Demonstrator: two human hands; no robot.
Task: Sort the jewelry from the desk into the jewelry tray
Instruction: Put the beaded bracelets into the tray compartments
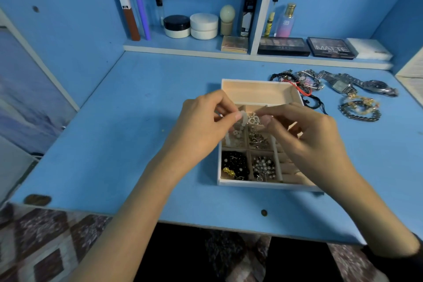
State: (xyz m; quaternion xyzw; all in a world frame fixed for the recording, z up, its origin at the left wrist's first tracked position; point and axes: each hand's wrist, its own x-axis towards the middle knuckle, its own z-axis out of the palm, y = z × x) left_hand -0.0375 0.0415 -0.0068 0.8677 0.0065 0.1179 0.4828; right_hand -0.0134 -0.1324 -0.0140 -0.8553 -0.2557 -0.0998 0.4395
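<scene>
A cream jewelry tray (256,91) with several compartments sits mid-desk; its near cells hold black beads (234,163), grey pearls (263,166) and small silver pieces. Above the tray, my left hand (201,126) pinches a small clear packet (243,119), and my right hand (304,135) pinches a sparkly silver piece (253,119) beside it. A pile of bracelets (297,81), two watches (357,84) and beaded bracelets (360,110) lies on the desk to the tray's right.
A blue shelf (183,49) behind the desk carries cosmetic jars, tubes, a perfume bottle and eyeshadow palettes (283,46). Blue side walls close in the desk on both sides. Patterned fabric shows below the desk's front edge.
</scene>
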